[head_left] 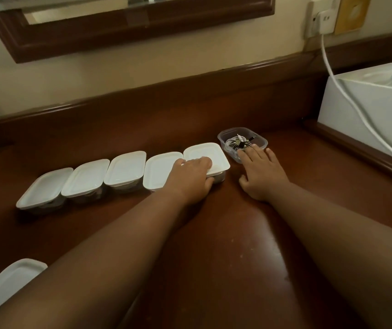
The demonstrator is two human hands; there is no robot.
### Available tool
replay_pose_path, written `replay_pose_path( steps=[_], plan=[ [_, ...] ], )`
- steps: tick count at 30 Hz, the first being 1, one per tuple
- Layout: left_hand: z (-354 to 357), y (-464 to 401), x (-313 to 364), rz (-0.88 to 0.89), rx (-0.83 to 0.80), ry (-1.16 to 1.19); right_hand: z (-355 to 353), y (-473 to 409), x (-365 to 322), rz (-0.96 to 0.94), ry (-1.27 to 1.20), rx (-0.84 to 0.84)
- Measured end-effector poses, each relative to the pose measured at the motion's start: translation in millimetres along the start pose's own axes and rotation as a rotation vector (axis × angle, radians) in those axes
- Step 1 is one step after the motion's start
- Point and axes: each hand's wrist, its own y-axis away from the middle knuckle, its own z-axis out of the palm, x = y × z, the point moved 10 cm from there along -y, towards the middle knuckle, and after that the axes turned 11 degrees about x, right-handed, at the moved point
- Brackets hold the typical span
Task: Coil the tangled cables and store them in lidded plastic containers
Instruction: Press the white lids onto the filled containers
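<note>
Five small rectangular clear plastic containers with white lids stand side by side in a row on the dark brown wooden desk [214, 245], running from the leftmost one [44, 188] up to the rightmost lidded container [205, 157]. A loose white plastic lid [7, 283] lies at the near left edge, partly behind the left forearm. The left hand [191, 179] rests on the rightmost lidded container, fingers laid nearly flat over the lid's near edge and the thumb curled against the front wall below it. Just right of the row stands an open clear plastic container [242, 143] holding coiled white and dark cables [239, 142]. The right hand [260, 174] lies spread and flat, its fingertips [243, 154] touching the near rim of that open container, palm on the desk; it holds nothing. A white cord [347, 96] runs from a wall socket [321, 20] past a white box [366, 108] at far right.
</note>
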Motion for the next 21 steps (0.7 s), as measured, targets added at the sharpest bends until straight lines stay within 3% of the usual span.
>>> replay_pose_path(
  steps=[3,10,16,21],
  plan=[
    [-0.5,6.4,-2.9,0.017,0.001,-0.001,-11.0,5.3,-6.5,-0.030,0.072,0.063],
    [-55.7,78.3,-21.6,-0.013,0.189,0.153,-39.3,47.2,-25.2,-0.034,0.195,0.153],
    [-82.9,169.3,-88.9,-0.232,0.114,0.068,-65.0,105.6,-63.3,0.005,0.171,0.122],
    [-113.1,240.1,-136.2,-0.411,0.058,-0.046,-83.9,143.8,-118.9,-0.078,0.002,0.044]
  ],
)
